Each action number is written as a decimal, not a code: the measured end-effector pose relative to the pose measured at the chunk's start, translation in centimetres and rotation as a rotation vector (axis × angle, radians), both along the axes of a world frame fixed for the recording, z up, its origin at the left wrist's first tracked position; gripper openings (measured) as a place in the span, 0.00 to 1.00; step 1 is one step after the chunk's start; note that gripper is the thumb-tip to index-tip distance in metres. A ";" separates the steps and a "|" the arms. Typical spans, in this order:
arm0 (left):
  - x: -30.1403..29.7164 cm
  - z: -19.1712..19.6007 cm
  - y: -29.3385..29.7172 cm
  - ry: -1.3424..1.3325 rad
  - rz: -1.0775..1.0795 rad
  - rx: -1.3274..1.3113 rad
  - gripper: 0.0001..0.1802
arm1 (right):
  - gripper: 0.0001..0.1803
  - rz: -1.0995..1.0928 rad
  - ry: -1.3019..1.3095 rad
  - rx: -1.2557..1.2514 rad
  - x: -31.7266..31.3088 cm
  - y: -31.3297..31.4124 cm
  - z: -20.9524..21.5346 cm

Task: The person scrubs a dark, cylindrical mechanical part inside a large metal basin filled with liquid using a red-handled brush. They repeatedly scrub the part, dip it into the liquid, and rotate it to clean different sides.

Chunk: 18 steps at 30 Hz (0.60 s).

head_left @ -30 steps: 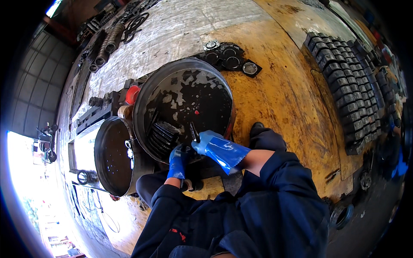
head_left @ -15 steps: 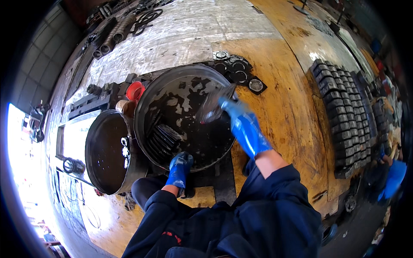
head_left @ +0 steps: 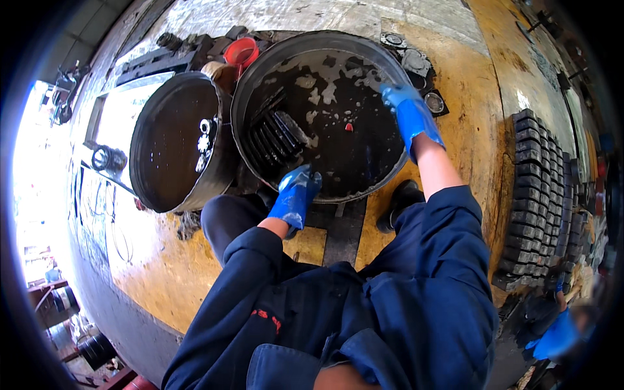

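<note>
Blue-gloved, my right hand [head_left: 398, 99] is hanging at the tub's [head_left: 309, 47] right rim, upper right, near the metal parts [head_left: 416, 62]; my left hand [head_left: 298, 192] is resting by its near rim, mid-frame. I cannot tell if either is pinching anything. I'm seemingly handling parts; lifting the plates [head_left: 276, 140], lying left in the tub's dark liquid [head_left: 364, 156], would be calling for firm grip. Brown liquid [head_left: 169, 143] is standing in the drum [head_left: 218, 175], left.

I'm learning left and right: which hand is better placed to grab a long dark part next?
Probably the left hand: it's nearer the long dark parts in the round tub. The right hand is farther, by the tub's right rim.
</note>
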State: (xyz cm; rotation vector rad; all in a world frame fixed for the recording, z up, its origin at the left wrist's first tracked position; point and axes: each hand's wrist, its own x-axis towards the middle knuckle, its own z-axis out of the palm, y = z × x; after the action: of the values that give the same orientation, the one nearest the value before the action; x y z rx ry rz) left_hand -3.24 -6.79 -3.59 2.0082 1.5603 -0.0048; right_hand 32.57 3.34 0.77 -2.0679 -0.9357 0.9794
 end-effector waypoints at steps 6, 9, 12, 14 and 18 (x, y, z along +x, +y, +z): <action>-0.4 -0.1 0.0 -0.068 0.059 0.001 0.23 | 0.28 0.221 -0.039 -0.122 -8.1 -5.1 -1.3; -0.1 1.1 -0.3 -0.108 0.032 0.030 0.19 | 0.25 0.150 0.215 -0.071 -9.9 -5.8 -3.4; 0.0 1.4 -0.5 -0.099 0.000 0.045 0.19 | 0.20 0.107 0.301 -0.147 -11.1 -5.1 -7.2; -0.4 1.3 -0.5 -0.103 0.006 0.030 0.20 | 0.18 0.053 0.459 -0.026 -12.9 -5.3 -8.7; -0.4 1.9 -0.8 -0.090 -0.007 0.060 0.20 | 0.22 0.241 -0.141 -0.254 -13.7 -4.1 -11.3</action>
State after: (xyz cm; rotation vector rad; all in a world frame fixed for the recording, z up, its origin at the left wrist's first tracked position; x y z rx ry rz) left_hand -3.64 -7.59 -1.73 2.0306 1.5132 0.1293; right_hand 18.88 -0.78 -10.49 -2.2971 -1.2092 1.1368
